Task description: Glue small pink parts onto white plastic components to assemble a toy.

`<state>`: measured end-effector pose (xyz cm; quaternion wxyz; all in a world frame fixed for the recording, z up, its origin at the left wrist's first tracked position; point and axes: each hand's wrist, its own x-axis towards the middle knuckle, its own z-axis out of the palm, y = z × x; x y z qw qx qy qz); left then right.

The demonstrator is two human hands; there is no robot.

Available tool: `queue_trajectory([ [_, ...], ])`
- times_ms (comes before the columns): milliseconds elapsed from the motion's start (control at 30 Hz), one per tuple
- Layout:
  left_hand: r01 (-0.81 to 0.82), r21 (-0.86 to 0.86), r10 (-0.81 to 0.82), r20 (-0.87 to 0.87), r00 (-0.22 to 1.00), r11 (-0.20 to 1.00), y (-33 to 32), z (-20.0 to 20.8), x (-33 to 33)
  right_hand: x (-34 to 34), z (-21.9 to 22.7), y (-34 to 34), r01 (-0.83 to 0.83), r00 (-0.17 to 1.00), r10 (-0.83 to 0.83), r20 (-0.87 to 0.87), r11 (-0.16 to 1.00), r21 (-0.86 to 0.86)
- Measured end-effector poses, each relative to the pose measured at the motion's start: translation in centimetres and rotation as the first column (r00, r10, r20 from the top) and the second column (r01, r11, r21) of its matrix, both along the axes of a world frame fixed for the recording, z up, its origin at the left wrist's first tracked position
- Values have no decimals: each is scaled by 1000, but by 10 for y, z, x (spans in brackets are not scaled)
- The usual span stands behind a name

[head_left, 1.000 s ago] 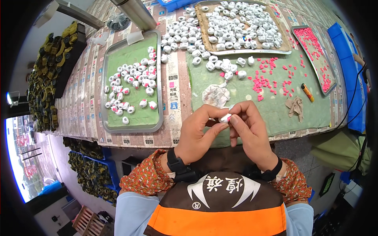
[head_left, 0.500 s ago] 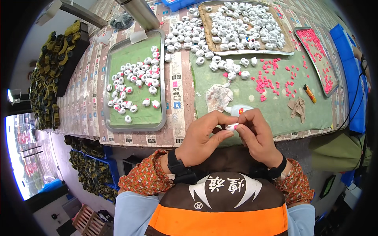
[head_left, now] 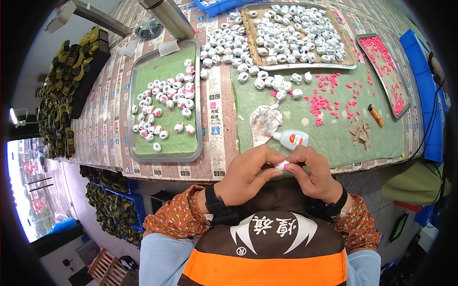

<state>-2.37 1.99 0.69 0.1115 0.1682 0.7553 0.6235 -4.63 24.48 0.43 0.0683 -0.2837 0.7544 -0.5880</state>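
Observation:
Close to the table's front edge, my left hand [head_left: 253, 172] pinches a small white part [head_left: 280, 166] between thumb and forefinger. From the other side my right hand [head_left: 312, 172] closes on it too, its fingertips over a bit of pink on the part. Just beyond my fingers a clear squeeze bottle [head_left: 292, 138] with a red label lies on the green mat [head_left: 253, 102]. A stained white cloth [head_left: 265, 121] lies beside its nozzle. Loose pink pieces [head_left: 320, 102] are scattered farther off on the mat.
On the left stands a green-lined tray [head_left: 167, 153] of white parts with pink bits. A brown-lined tray [head_left: 305, 66] heaped with white parts is at the back. A tray of pink pieces [head_left: 400, 107], an orange tube [head_left: 376, 115] and a beige rag [head_left: 361, 133] lie right. A steel flask [head_left: 171, 19] stands back left.
Both hands, with the white part between them, have come slightly nearer to me. More of the squeeze bottle now shows beyond them.

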Motion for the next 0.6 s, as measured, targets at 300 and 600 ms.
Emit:
queue_trajectory([
  [300, 6, -51, 1, 119, 993, 999, -13, 14, -1, -2, 4, -8, 38, 996, -41, 77, 998, 50],
  [600, -507, -509, 319, -414, 853, 695, -125, 9, -28, -9, 17, 11, 217, 975, -221, 22, 969, 122],
])
